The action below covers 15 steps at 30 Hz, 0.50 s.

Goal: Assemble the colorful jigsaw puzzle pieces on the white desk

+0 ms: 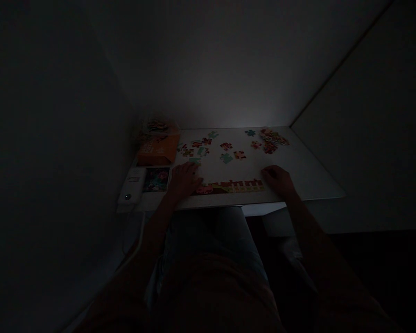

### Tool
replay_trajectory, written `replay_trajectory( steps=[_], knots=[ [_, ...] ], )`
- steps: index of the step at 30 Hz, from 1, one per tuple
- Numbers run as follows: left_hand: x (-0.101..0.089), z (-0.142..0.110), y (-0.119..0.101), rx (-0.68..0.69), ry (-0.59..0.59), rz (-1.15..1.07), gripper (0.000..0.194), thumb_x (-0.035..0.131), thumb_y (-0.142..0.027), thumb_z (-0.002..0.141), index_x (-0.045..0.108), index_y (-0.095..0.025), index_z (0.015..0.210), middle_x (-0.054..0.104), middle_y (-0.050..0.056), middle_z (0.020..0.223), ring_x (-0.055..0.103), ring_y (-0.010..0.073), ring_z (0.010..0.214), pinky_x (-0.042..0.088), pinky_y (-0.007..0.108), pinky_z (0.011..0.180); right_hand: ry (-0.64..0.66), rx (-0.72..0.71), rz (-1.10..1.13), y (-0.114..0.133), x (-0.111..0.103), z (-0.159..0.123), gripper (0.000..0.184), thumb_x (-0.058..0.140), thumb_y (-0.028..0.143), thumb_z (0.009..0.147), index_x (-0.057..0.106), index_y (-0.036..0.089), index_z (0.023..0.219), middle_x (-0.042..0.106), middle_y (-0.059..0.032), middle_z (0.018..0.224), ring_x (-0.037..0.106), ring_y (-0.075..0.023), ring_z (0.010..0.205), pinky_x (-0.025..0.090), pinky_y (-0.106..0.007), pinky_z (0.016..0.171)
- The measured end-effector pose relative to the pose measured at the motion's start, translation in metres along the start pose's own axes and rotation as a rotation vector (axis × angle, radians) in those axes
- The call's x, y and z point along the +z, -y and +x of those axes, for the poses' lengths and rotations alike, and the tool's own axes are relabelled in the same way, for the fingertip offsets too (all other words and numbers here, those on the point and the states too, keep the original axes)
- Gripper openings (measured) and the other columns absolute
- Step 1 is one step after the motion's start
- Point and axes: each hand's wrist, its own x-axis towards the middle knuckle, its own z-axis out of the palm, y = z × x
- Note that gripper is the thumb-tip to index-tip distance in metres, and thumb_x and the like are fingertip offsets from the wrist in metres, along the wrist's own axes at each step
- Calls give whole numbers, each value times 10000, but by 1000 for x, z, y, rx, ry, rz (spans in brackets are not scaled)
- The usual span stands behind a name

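Note:
In dim light, a joined strip of jigsaw pieces (239, 186) lies along the near edge of the white table. My left hand (185, 179) rests flat with its fingers spread, at the strip's left end and just below a pale green jigsaw piece (195, 160). Beside the right end of the strip, my right hand (276, 179) is closed, its thumb and fingers curled together. Whatever may be between those fingers is too dark to make out. Several loose jigsaw pieces (226, 157) are scattered beyond both hands.
An orange box (159, 150) stands at the back left, with a bag of pieces (157, 126) on it. In front lie a picture card (157, 179) and a white device (132, 182) with a cable. A heap of pieces (274, 137) sits at the back right. Walls border the table (308, 180).

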Motion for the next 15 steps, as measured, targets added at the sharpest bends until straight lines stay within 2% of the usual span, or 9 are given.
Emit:
replay_trajectory(
  steps=[4,8,10,12,15],
  knots=[
    [-4,-1,-2,4,17,0,625,626,-497,1153,597,-197,1701,564,156,1788,514,334,1655,309,544,1421,-11,-7,2,-2,2,-1,417,654,647,944,778,253,1003,860,-154,1058,781,-326,944,626,-511,943],
    [-14,2,-13,-23,104,19,837,715,-676,1082,556,-184,1740,528,189,1807,466,364,1688,261,593,1444,-2,-16,7,-3,3,0,426,648,654,951,775,253,1012,863,-162,1088,787,-331,958,630,-526,962],
    [-19,8,-25,-24,193,39,1003,726,-806,1026,533,-142,1752,503,233,1812,397,414,1728,188,671,1459,6,-19,-9,-4,4,1,428,641,649,955,779,249,1020,861,-168,1095,789,-339,966,628,-539,971],
    [-20,19,-42,-3,257,46,1132,661,-910,1007,490,-99,1777,469,268,1826,339,455,1754,138,720,1461,8,-14,-18,-5,4,3,431,637,645,954,782,246,1028,857,-168,1085,789,-344,964,626,-545,967],
    [-10,41,-70,51,290,22,1139,523,-937,1059,423,-98,1822,403,278,1866,339,439,1764,135,694,1471,-1,-15,-14,-5,4,3,420,643,635,953,782,246,1030,854,-161,1072,785,-334,952,627,-533,962]
  ],
)
